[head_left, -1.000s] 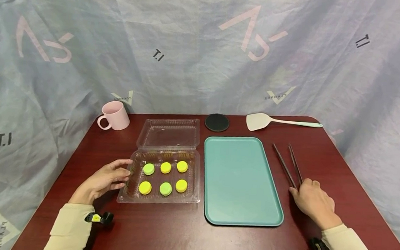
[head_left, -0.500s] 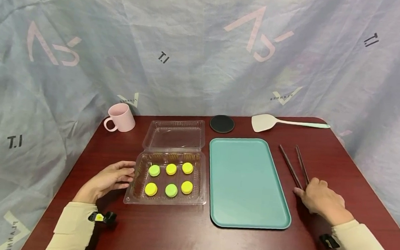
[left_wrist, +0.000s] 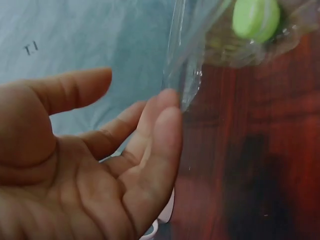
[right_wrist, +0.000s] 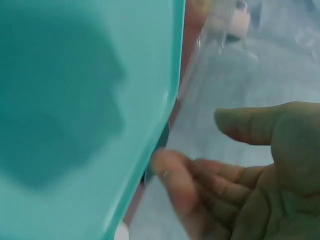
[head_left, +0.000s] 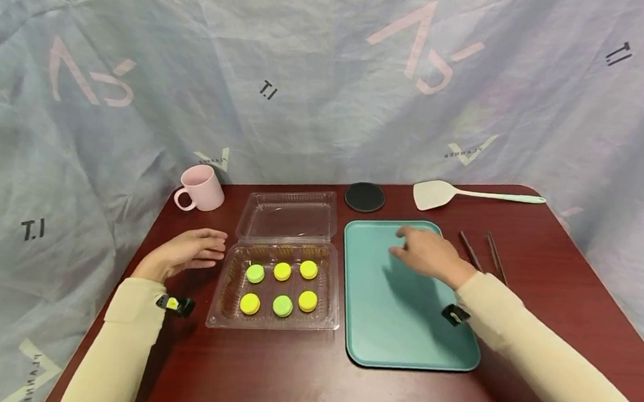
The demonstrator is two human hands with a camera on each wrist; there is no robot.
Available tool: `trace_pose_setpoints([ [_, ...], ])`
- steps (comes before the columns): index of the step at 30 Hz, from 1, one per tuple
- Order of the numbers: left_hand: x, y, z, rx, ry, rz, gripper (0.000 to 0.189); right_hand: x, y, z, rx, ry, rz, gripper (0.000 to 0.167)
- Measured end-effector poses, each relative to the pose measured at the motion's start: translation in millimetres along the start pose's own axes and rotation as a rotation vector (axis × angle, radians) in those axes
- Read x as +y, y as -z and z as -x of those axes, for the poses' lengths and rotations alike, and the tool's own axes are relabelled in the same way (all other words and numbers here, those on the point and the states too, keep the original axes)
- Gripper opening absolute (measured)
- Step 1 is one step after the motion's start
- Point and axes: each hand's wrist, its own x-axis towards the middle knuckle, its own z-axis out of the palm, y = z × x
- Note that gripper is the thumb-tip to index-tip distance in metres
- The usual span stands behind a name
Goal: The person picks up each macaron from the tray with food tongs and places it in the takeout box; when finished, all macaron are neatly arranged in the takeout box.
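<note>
My left hand hovers beside the left side of a clear plastic clamshell box, fingers loosely bent and holding nothing. The box's lid lies folded back. Inside sit several macarons, some green like this green macaron, others yellow like this yellow macaron. Over a teal tray hangs my right hand, empty, its thumb apart from the slightly bent fingers. Metal tongs lie on the table right of the tray, their rear part hidden by my right forearm.
A pink mug stands at the back left. Behind the tray lies a black round coaster, and right of it a white spatula with a pale green handle end. A grey cloth hangs behind the dark red table.
My right hand has let go of the tongs and moved left and forward over the tray. The left hand has risen slightly away from the box. The head view has shifted a little.
</note>
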Motion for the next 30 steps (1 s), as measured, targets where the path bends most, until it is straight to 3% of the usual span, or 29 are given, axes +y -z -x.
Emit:
trace_pose_setpoints([
  [5,5.6,4.5,-33.2,-0.032,0.026,-0.029,0.056,-23,-11,-47.6,-0.090,0.065,-0.144,0.047],
  [12,1.4,6.1,-75.1,-0.071,0.075,0.020,0.053,-41,-23,-99.8,-0.230,-0.078,-0.562,0.048],
  [16,5.8,11.4,-89.9,-0.096,0.070,0.099,0.054,-45,-28,-125.3,-0.297,-0.151,-0.705,0.051],
  [23,9.1,25.3,-104.2,-0.095,0.070,0.170,0.055,-52,-35,-148.8,-0.314,-0.222,-0.845,0.037],
  [30,-0.8,32.2,-116.5,-0.086,0.110,0.159,0.056,-54,-44,-155.7,-0.299,-0.232,-0.956,0.054],
])
